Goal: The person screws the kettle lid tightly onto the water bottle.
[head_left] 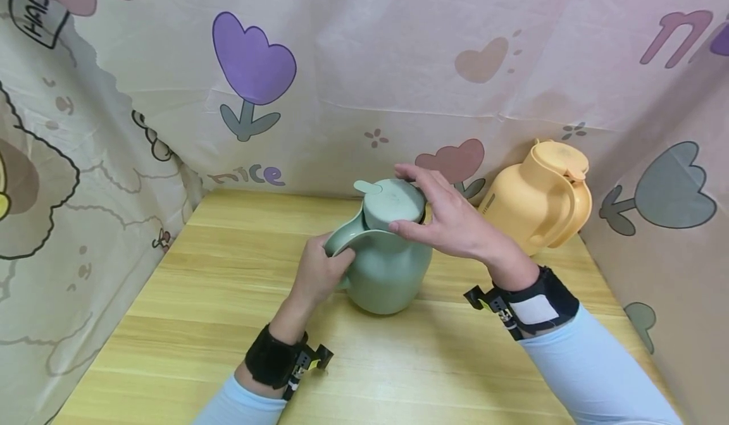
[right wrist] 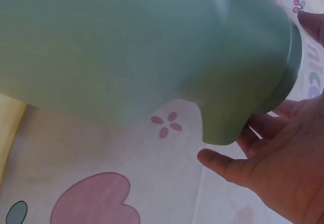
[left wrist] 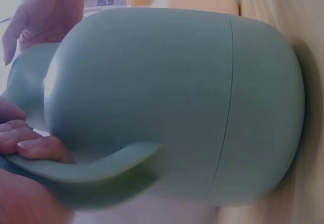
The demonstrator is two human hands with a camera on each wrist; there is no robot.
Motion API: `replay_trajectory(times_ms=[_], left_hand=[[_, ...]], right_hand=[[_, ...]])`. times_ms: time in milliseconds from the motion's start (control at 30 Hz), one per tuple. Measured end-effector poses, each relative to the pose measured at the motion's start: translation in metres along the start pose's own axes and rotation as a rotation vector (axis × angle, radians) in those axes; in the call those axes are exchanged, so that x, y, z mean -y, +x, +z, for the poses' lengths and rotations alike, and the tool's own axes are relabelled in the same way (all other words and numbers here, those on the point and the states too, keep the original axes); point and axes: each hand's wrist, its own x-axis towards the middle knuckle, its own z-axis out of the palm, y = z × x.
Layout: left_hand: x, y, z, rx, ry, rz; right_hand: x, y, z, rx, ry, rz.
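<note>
The left grip is curled round the handle of the green jug, which sits just right of it. The right grip is spread about the lid; firm handle support should limit tipping.

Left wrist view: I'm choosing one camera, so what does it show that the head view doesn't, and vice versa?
Left wrist only: the thin dark seam round the rounded green jug.
Head only: the pale-green lid tab and purple printed tulip.
Both: the left hand gripping the curved green handle, the right hand, the yellow jug, the light wooden table.
</note>
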Motion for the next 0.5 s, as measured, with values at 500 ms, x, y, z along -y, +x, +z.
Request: replay_trajectory(times_ms=[500], left_hand=[[-0.0012,-0.0023,0.004,-0.014,0.004,0.01]], right_hand=[[-0.0012,0.003,0.0064,-0.05,-0.057,0.033]])
